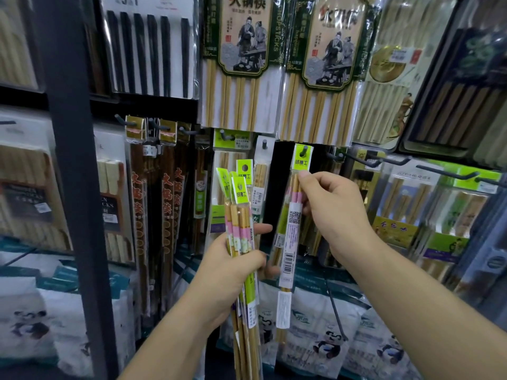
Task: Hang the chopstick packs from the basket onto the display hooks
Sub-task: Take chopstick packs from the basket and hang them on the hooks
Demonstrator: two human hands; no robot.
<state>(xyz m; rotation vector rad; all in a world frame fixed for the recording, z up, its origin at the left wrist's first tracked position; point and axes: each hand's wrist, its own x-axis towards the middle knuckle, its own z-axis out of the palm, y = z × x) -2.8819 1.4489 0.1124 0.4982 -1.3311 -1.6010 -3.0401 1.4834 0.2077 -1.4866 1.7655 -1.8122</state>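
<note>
**Green tops, one pack at the hook**

We see our right hand up by the shelf wall. Its thumb and fingers are bent and pinch a single pack of chopsticks near its top, just under the green card. The pack hangs straight down. It has white stickers and a bar code on its front, and a pink band on the sticks. A grey hook shows in the hole of the green card. We think the card sits on the hook, but that spot is a bit blurry, so we are not sure.

Our left hand is lower and to the left. Its fingers are curled round a bunch of chopstick packs, and one finger sticks out toward the single pack. The bunch stands up out of the fist, and its green tops fan out a little. The long ends poke down below the hand.

Above both hands hang big packs of pale bamboo chopsticks with a drawing of two people. Black chopsticks hang at the top left. Long dark brown packs hang left of the bunch. Bags with pandas lie at the bottom.
</note>
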